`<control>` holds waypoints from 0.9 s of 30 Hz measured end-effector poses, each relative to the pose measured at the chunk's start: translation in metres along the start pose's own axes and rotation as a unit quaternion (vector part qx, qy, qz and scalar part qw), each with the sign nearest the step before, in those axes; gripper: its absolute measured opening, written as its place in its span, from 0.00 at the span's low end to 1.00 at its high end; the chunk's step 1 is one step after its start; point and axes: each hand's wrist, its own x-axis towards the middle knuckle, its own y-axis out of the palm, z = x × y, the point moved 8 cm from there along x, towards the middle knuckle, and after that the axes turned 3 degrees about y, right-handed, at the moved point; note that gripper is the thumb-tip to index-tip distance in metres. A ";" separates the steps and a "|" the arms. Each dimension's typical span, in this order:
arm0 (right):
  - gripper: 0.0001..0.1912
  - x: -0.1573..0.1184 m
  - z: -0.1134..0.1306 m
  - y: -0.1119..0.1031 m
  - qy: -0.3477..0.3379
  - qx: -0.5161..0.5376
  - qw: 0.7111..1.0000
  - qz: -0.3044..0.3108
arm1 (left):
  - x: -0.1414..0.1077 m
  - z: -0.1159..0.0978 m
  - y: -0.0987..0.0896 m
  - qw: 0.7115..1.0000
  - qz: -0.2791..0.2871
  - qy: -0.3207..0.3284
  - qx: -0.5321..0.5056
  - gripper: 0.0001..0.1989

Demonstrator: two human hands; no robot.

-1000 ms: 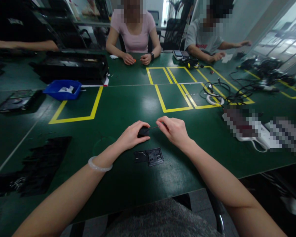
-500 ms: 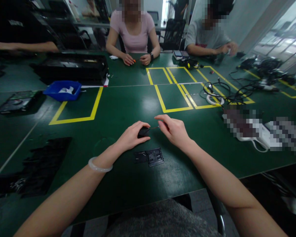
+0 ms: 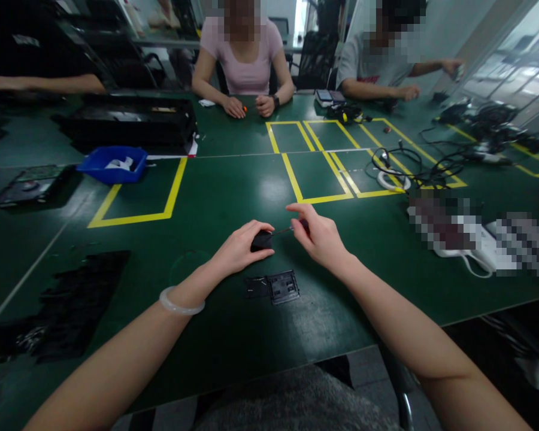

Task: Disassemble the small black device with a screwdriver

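My left hand (image 3: 239, 248) is closed round a small black block-shaped part (image 3: 263, 240), thumb on the near side and fingers over the top, steadying it on the green table. My right hand (image 3: 320, 236) grips a screwdriver (image 3: 286, 230) by its dark handle, mostly hidden in the fingers. The index finger stretches out above the handle. Its thin shaft points left and its tip meets the right side of the black part. Nearer to me, two flat black plastic pieces (image 3: 284, 287) lie side by side, touching or almost touching.
A blue tray (image 3: 137, 163) holding white scraps stands at the left, near a black long housing (image 3: 130, 134). Dark parts (image 3: 87, 299) lie at the front left. Tangled cables (image 3: 424, 170) and a white power strip (image 3: 478, 254) are on the right. Co-workers sit across the table.
My right hand has shifted slightly right and turned a little, showing more of the dark handle. My left hand stays on the black part. A co-worker at the far right has stretched an arm sideways.
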 end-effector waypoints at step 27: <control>0.11 0.001 0.003 0.001 0.001 -0.019 1.000 0.015 | 0.000 -0.002 0.000 1.000 -0.007 0.000 -0.004 0.21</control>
